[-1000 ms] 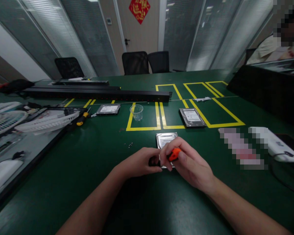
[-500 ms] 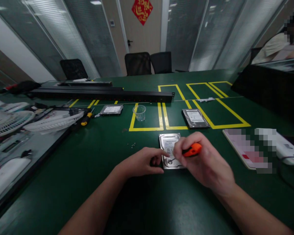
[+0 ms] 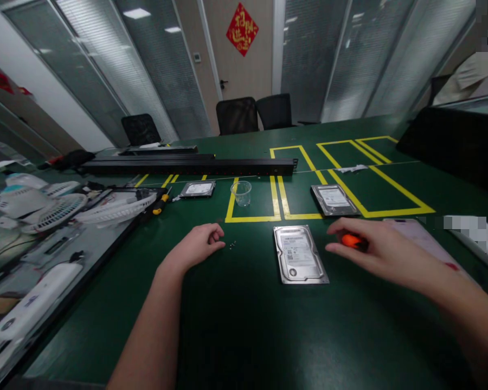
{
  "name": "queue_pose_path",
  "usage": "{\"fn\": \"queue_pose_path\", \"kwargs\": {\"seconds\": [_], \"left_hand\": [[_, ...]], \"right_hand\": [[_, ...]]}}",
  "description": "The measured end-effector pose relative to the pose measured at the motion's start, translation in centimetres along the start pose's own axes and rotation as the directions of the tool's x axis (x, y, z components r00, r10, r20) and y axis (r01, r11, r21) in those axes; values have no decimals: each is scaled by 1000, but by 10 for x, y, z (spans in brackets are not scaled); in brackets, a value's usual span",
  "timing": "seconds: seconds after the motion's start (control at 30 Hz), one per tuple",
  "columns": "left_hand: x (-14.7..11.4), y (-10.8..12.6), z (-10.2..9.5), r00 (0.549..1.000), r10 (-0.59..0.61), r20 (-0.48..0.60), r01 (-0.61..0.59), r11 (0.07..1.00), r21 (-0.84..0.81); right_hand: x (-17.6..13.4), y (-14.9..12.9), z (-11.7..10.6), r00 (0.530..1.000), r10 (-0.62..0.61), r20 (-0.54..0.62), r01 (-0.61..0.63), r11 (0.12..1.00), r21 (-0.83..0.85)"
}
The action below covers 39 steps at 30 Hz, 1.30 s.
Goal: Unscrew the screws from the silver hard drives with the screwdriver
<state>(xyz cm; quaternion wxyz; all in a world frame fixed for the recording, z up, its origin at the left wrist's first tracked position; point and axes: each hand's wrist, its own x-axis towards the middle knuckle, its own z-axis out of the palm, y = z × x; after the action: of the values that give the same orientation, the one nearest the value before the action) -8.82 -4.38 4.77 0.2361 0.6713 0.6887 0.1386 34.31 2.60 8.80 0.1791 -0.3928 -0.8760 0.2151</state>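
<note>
On the green table lies a silver hard drive, its labelled face up, between my two hands and touched by neither. My left hand is beside several tiny screws, its fingers loosely curled and the thumb apart from them; nothing shows in its grip. To the right of the drive, my right hand holds a screwdriver by its orange handle, thumb and index finger reaching out past it. The shaft is hidden. A clear plastic cup stands beyond the screws.
Two more hard drives lie farther back, one left and one right. A yellow-black screwdriver rests beside a cluttered tray. Long black bars cross the table behind yellow tape outlines. A person sits at far right.
My left hand has moved left from the hard drive to the screws. My right hand, with the screwdriver, has pulled away to the right, uncovering the drive. The camera view has shifted slightly.
</note>
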Motion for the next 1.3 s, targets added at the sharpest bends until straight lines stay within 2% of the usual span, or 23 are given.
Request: {"fn": "queue_pose_path", "kwargs": {"seconds": [0.17,0.27,0.47,0.67,0.87,1.1,1.3], "left_hand": [[6,4,11,998,-12,62,14,999,-33],[8,4,11,998,-22,61,23,1000,-6],[7,-2,11,999,-36,34,33,995,95],[7,3,9,1000,-8,28,4,990,141],[2,12,2,995,76,-65,-65,985,157],[-5,44,6,974,209,-86,-200,975,101],[-14,96,35,929,368,41,-367,929,-37]], "right_hand": [[-4,27,26,965,157,210,-147,987,-63],[-6,31,35,946,179,272,-168,984,-63],[-6,25,40,944,141,298,-145,989,-10],[-4,21,42,947,81,312,-90,996,15],[-3,18,40,949,47,313,-60,998,31],[2,7,52,963,-17,269,8,999,36],[6,2,54,964,-45,261,34,998,49]]}}
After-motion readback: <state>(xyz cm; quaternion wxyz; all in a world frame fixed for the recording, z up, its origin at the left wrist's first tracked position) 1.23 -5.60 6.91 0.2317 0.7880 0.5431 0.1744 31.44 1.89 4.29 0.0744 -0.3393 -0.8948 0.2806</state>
